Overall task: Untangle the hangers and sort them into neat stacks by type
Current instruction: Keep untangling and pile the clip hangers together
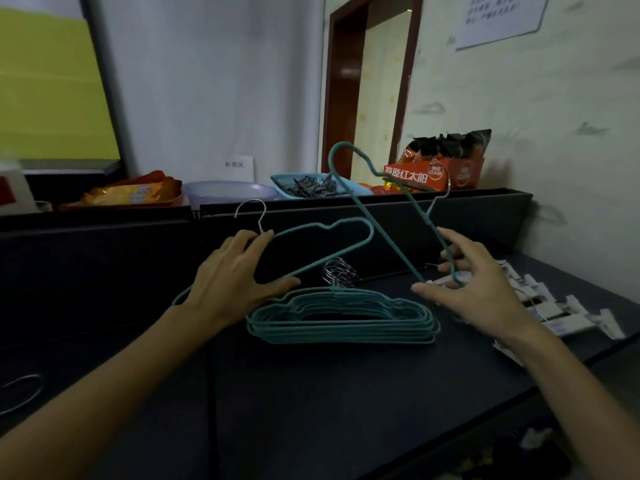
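A neat stack of several teal wire hangers (343, 323) lies flat on the dark table (311, 410), their metal hooks bunched at the back. My left hand (228, 282) holds one teal hanger (325, 233) near its hook, the hanger tilted up above the stack's left side. Pinched at its lower corner by my right hand (474, 289), a second teal hanger (377, 202) stands almost on end above the stack's right side. A pile of white clip hangers (561, 317) lies to the right, partly behind my right hand.
A raised black ledge (311, 206) runs behind the table, carrying a clear bowl (228, 192), a blue basket of dark clips (308, 185), snack packets (135, 192) and an orange box (436, 174). A metal wire loop (20, 393) lies at the table's left edge. A wall stands close on the right.
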`<action>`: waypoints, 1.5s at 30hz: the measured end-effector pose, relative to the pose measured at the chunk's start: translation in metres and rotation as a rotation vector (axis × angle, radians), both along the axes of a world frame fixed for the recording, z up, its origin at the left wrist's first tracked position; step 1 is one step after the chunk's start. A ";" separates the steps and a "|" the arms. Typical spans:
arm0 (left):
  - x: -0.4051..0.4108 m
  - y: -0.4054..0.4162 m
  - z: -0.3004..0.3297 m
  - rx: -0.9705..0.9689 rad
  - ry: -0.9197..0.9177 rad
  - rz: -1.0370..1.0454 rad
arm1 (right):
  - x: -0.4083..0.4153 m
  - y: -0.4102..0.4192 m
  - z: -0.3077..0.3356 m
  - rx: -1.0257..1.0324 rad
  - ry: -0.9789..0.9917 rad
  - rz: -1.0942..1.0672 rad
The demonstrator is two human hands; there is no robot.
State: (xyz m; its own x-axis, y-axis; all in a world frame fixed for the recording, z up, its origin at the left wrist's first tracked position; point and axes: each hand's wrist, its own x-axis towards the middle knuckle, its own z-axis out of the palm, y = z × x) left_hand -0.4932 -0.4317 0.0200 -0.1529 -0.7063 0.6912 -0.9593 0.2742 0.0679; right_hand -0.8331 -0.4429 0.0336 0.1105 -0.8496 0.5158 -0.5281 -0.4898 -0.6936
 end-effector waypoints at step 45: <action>-0.090 -0.016 -0.036 0.460 1.202 -0.286 | -0.090 -0.065 -0.015 0.189 -0.113 0.208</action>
State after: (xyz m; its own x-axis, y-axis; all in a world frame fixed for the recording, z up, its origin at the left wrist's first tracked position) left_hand -0.5837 -0.4474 -0.0164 0.2017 -0.9573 0.2073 -0.1482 0.1794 0.9726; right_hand -0.9233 -0.5082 0.0186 0.2428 -0.8967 0.3701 -0.3440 -0.4363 -0.8315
